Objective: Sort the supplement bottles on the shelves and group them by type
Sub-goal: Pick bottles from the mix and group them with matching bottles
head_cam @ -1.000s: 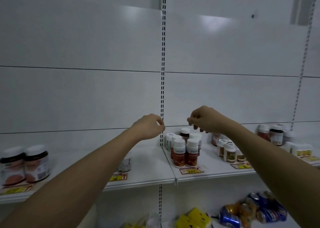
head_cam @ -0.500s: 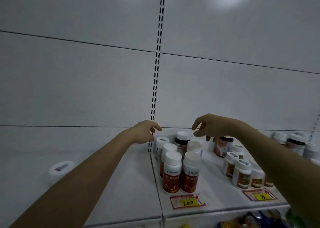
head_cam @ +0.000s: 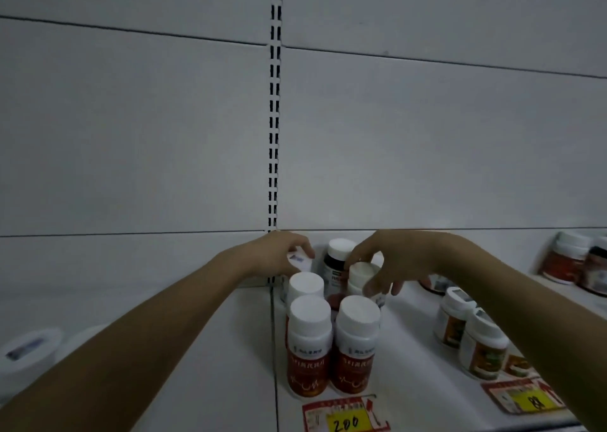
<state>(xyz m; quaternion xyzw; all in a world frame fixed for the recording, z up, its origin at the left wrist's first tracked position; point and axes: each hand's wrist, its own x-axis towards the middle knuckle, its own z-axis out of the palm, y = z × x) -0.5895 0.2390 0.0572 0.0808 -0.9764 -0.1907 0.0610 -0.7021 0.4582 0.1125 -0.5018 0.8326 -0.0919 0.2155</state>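
Both arms reach in over a white shelf (head_cam: 210,349) backed by grey-white wall panels, with a slotted upright (head_cam: 274,103) running down at 12 o'clock. Left hand (head_cam: 279,256) has its fingers curled down over the cap of a white bottle (head_cam: 299,260) at the back of the cluster, just right of the upright; a small label shows on that cap, body mostly hidden. Right hand (head_cam: 391,261) has fingers bent round the top of a white-capped bottle (head_cam: 363,275) in the second row, thumb and fingertips on its cap edge. Between the two hands stands a dark bottle with white cap (head_cam: 338,261), upright. In front of it, another white-capped bottle (head_cam: 306,285), then two red-label bottles (head_cam: 331,343) side by side at the shelf front, touching or nearly so, all capped, contents not visible. A red-and-yellow price tag reading 200 (head_cam: 345,415) lies at 6 o'clock below them. Under the right forearm at 4 o'clock sit two smaller white bottles with orange-green labels (head_cam: 473,336), beside a second price tag (head_cam: 528,398). At 3 o'clock, far right at the back, two red-labelled jars (head_cam: 578,261), well apart from the central cluster. At 8 o'clock, left edge, a blurred white lid (head_cam: 31,348) with a small dark label; what is under it I cannot tell.
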